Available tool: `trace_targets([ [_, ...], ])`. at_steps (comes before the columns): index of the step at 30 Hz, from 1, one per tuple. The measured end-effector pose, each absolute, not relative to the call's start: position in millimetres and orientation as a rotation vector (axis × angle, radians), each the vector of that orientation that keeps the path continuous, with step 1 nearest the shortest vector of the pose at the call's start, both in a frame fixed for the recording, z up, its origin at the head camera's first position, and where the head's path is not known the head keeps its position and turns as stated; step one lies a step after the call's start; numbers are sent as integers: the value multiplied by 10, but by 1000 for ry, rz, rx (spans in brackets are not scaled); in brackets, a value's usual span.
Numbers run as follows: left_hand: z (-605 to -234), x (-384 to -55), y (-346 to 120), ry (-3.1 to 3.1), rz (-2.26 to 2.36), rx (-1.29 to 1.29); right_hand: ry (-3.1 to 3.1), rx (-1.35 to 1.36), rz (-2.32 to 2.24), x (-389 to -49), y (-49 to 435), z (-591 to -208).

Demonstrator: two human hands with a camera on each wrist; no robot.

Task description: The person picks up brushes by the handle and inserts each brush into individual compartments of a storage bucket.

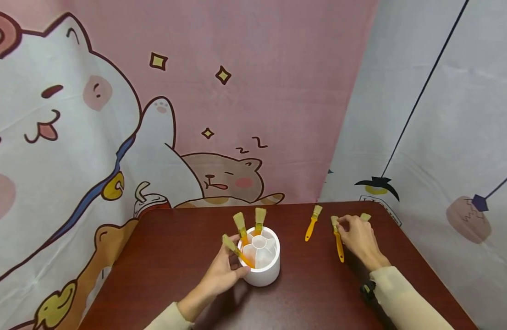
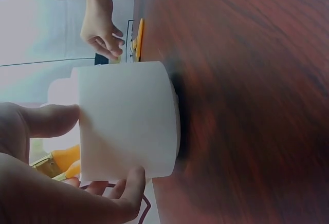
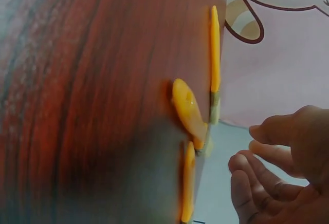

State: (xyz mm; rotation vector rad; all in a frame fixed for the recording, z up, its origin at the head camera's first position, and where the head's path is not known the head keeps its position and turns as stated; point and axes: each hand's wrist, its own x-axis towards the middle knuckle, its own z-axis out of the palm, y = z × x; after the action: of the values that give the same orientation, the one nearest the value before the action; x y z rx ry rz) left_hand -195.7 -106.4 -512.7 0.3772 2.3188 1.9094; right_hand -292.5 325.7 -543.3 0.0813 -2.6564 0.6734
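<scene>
My left hand (image 1: 222,272) grips the side of a round white desk organizer (image 1: 263,275), thumb and fingers spread about its wall. Three paintbrushes stand bristles-up in its compartments: a leaning one (image 1: 237,250) by my fingers, a second (image 1: 240,224) and a third (image 1: 259,217). My right hand (image 1: 358,238) hovers over the brushes at the table's right side, fingers bent and holding nothing in the right wrist view. Just left of it lies a yellow-handled paintbrush (image 1: 339,247); another (image 1: 365,217) is mostly hidden behind the hand. Further left lies one more paintbrush (image 1: 311,229).
The dark red-brown wooden table (image 1: 175,256) ends at a cloth backdrop (image 1: 294,114) with cartoon cats. A pale cloth (image 1: 443,137) hangs along the right side. The organizer's right-hand compartments (image 1: 269,247) hold no brush.
</scene>
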Motion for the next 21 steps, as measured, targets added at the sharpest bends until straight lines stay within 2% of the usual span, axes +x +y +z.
trace_targets([
  [10, -5091, -1974, -1097, 2301, 1831, 366, -2787, -64, 683, -3052, 3286, -5579],
  [21, -5117, -1981, -1069, 2323, 1849, 345, -2870, -102, 722, -3181, 3272, -5643],
])
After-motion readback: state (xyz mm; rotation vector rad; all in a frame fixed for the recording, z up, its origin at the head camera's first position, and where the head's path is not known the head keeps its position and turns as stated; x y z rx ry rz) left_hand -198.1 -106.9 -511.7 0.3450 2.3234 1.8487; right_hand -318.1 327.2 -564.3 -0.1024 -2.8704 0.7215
